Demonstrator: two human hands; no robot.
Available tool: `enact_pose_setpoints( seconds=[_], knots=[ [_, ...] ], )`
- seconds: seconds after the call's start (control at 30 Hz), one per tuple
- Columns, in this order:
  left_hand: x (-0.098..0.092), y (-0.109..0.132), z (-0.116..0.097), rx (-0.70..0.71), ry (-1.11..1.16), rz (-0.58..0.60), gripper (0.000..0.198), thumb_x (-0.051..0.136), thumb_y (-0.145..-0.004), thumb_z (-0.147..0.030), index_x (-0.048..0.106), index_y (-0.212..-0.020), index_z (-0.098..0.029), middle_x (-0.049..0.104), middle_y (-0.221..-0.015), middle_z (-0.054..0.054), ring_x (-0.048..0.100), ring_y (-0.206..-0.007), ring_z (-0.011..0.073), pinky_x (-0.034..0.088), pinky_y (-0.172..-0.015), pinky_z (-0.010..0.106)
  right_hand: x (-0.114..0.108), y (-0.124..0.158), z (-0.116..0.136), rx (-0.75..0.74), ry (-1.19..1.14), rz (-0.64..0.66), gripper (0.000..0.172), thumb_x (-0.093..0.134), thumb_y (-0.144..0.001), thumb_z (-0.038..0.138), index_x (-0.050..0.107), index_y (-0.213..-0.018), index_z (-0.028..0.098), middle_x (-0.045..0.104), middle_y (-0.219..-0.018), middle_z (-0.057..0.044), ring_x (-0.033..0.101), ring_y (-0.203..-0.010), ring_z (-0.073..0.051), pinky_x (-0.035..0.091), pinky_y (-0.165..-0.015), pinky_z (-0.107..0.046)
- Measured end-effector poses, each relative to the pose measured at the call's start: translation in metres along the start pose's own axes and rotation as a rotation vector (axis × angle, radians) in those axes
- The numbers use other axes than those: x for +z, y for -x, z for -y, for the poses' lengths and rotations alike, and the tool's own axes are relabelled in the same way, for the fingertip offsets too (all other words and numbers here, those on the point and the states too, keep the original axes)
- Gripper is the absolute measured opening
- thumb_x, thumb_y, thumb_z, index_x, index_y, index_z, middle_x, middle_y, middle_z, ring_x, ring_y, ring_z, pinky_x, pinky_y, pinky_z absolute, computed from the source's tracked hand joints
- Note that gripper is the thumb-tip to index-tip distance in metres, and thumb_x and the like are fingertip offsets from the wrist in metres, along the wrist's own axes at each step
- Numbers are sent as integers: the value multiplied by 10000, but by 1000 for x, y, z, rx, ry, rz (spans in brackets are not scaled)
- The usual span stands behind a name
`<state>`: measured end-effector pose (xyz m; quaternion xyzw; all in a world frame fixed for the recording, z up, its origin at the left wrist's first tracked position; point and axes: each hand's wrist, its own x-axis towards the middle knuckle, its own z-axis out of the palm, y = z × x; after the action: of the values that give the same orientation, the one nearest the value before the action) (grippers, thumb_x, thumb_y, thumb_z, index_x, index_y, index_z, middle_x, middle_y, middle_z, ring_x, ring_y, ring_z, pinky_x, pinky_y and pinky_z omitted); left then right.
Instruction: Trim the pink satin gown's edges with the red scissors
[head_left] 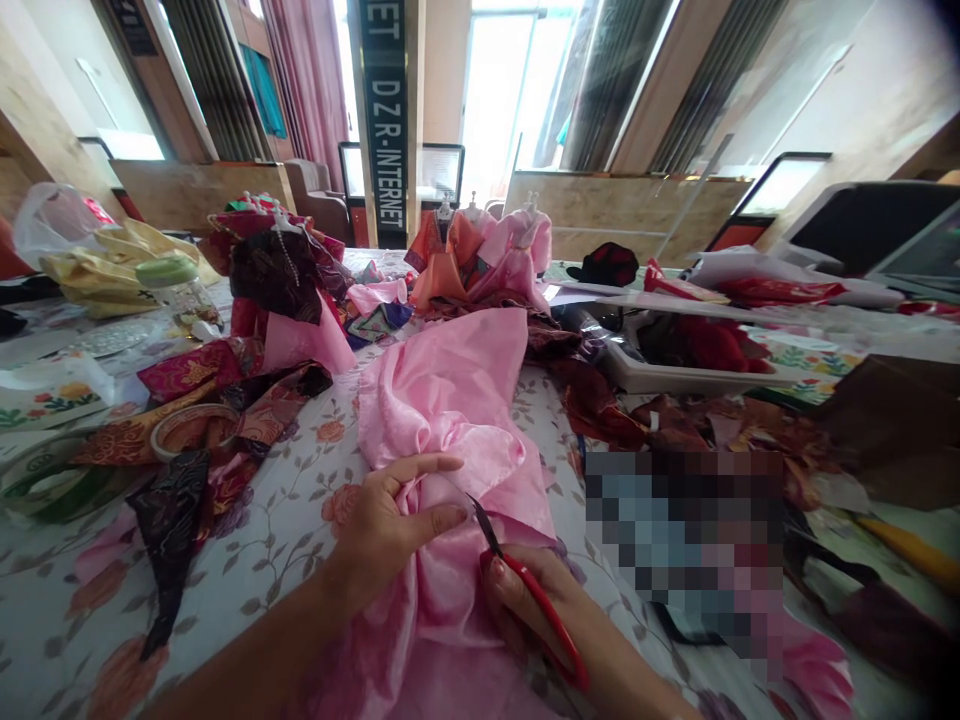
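Pink satin fabric (pixel 465 390) lies bunched over the table in front of me and runs down toward my body. My left hand (pixel 401 510) pinches a fold of it between thumb and fingers. In my right hand (pixel 525 600) is a pair of scissors with red handles (pixel 551 620). The dark blades point up and left, their tips beside the fold near my left thumb. Whether the blades are touching the cloth is hard to tell. My right fingers are partly hidden under the handles and the fabric.
Dark and patterned scraps (pixel 172 530) and tape rolls (pixel 45 480) lie at left, near a lidded glass jar (pixel 176 290). Small dressed figures (pixel 517 245) stand at the back. At right are a white tray (pixel 675 375), brown fabric scraps (pixel 735 430) and a black cap (pixel 604 265).
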<state>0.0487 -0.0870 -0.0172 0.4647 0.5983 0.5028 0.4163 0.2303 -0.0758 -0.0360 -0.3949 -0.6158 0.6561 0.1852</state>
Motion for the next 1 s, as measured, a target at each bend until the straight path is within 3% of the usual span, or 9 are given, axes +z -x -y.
enact_pose_setpoints(
  seconds=[0.37,1.0],
  knots=[
    [1,1,0,15,-1,50,377,784,-638,-258,720,-1010,-253,690,-1117,27,551,-1165,256,362,-1067,374,5,-1,-5,7,-119,-25,555,535,-760,702,415,-573,194,348,-432,81,250,-382,-53,138,-387,-221],
    [1,2,-2,33,-20,43,383,792,-635,-274,718,-1010,-242,694,-1100,21,580,-1127,228,424,-1006,309,6,-3,-8,-70,-39,-23,577,499,-764,728,373,-570,199,292,-435,79,201,-406,-55,98,-407,-246]
  ],
)
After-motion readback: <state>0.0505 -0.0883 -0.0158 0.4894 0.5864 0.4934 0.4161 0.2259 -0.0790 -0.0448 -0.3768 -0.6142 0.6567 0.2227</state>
